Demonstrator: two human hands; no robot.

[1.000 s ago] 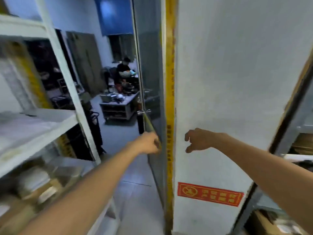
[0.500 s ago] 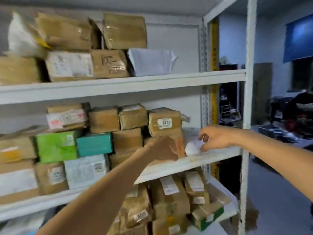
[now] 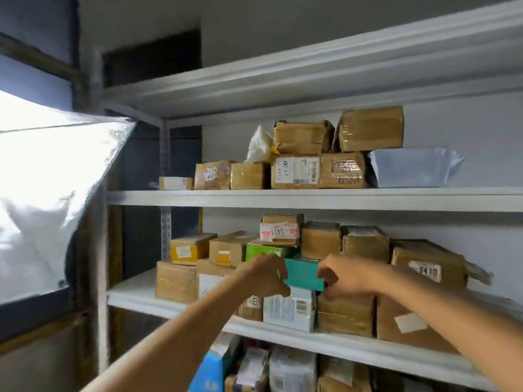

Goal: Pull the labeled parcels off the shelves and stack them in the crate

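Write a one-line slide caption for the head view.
Left hand and right hand grip a teal box among taped cardboard parcels on a white shelf.

Bright window [image 3: 42, 171] left, grey wall [image 3: 283, 21]

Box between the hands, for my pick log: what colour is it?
The box is teal, seen best in the head view.
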